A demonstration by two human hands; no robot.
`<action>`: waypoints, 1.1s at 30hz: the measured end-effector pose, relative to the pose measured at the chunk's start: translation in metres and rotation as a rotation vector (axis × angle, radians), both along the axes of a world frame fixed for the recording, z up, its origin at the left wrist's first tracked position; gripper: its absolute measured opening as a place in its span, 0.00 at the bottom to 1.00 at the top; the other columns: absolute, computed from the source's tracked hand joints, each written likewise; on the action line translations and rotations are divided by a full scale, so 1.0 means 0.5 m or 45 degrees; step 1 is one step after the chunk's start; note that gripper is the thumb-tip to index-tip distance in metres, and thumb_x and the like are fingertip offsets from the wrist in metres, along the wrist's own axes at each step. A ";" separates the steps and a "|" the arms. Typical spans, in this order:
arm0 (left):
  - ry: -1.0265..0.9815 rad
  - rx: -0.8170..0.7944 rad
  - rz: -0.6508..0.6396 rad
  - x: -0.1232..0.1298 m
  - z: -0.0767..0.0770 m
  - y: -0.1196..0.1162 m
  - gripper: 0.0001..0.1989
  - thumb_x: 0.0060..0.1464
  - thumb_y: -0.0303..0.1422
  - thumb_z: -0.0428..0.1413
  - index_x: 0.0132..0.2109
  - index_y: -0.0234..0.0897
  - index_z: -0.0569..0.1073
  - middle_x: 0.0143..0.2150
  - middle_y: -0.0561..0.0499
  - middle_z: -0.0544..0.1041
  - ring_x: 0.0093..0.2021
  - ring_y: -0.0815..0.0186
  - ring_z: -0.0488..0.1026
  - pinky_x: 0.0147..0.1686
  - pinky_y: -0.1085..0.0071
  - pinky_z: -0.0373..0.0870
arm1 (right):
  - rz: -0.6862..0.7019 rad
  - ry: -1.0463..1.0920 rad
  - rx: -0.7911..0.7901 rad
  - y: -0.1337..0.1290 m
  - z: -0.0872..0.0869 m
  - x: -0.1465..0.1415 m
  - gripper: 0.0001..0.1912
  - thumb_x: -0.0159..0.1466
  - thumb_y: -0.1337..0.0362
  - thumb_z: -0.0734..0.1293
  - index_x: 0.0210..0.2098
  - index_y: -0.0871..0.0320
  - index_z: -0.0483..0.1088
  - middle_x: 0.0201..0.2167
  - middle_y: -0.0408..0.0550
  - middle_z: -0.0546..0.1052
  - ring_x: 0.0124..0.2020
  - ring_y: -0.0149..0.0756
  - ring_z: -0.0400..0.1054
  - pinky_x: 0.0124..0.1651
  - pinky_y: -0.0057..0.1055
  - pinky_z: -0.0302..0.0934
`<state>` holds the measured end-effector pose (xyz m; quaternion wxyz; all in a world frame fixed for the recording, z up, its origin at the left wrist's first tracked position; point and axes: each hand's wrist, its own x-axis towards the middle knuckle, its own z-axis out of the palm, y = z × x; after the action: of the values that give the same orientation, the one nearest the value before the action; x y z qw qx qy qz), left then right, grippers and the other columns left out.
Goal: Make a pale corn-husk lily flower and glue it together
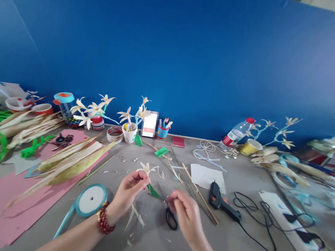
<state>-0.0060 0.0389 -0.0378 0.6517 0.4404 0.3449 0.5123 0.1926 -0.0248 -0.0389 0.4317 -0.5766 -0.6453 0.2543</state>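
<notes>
A small pale flower (146, 168) is pinched at its base between the thumb and fingers of my left hand (130, 188), and a green strip (154, 191) hangs just beside those fingertips. My right hand (185, 210) is closed a little to the right, its fingertips on a thin stem that runs toward the green piece. Black-handled scissors (171, 220) lie below the right fingers; whether the hand touches them is hard to tell. Pale scraps (136, 215) are scattered on the grey table (145, 246) between my forearms.
A tape roll (92, 200), pink paper (6, 203) and dried husks (70, 162) lie left. On the right are a glue gun (222, 202), its cable and a white power strip (297, 237). Potted flowers (129, 132), a pen cup (163, 131) and a bottle (237, 132) line the blue wall.
</notes>
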 end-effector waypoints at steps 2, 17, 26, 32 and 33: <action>0.025 0.018 -0.043 -0.004 -0.001 0.001 0.09 0.52 0.35 0.63 0.32 0.36 0.73 0.31 0.52 0.71 0.32 0.69 0.63 0.35 0.74 0.61 | -0.185 -0.219 0.065 -0.028 -0.002 0.078 0.16 0.66 0.65 0.56 0.26 0.54 0.70 0.21 0.46 0.75 0.24 0.40 0.70 0.30 0.33 0.62; 0.001 -0.023 -0.269 -0.002 -0.013 -0.003 0.08 0.54 0.35 0.62 0.32 0.36 0.73 0.31 0.52 0.71 0.34 0.68 0.63 0.37 0.74 0.60 | -0.131 -1.010 0.039 -0.050 -0.065 0.423 0.15 0.63 0.56 0.65 0.44 0.56 0.75 0.55 0.60 0.75 0.55 0.53 0.70 0.56 0.48 0.65; -0.022 -0.044 -0.228 0.002 0.002 -0.005 0.09 0.50 0.35 0.64 0.30 0.35 0.74 0.30 0.51 0.71 0.33 0.68 0.64 0.36 0.73 0.60 | -0.152 -0.603 -0.029 -0.017 -0.054 0.478 0.19 0.59 0.48 0.68 0.45 0.52 0.73 0.44 0.56 0.81 0.45 0.55 0.75 0.49 0.47 0.68; -0.051 -0.098 -0.178 0.003 0.005 0.001 0.11 0.46 0.36 0.67 0.29 0.34 0.75 0.26 0.53 0.69 0.28 0.70 0.62 0.31 0.74 0.58 | -0.478 0.501 -0.155 -0.016 -0.004 0.443 0.20 0.59 0.43 0.64 0.37 0.51 0.76 0.40 0.66 0.79 0.28 0.52 0.74 0.30 0.46 0.68; -0.062 -0.105 -0.170 0.004 0.005 0.003 0.12 0.46 0.36 0.67 0.29 0.34 0.75 0.26 0.53 0.69 0.28 0.71 0.62 0.30 0.74 0.57 | -0.417 0.602 -0.181 -0.018 0.011 0.419 0.20 0.59 0.43 0.64 0.37 0.50 0.76 0.39 0.65 0.79 0.26 0.50 0.73 0.28 0.47 0.67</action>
<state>-0.0042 0.0403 -0.0354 0.7101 0.4226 0.3196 0.4638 0.4019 -0.0336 -0.0335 0.5639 -0.6266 -0.4059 0.3530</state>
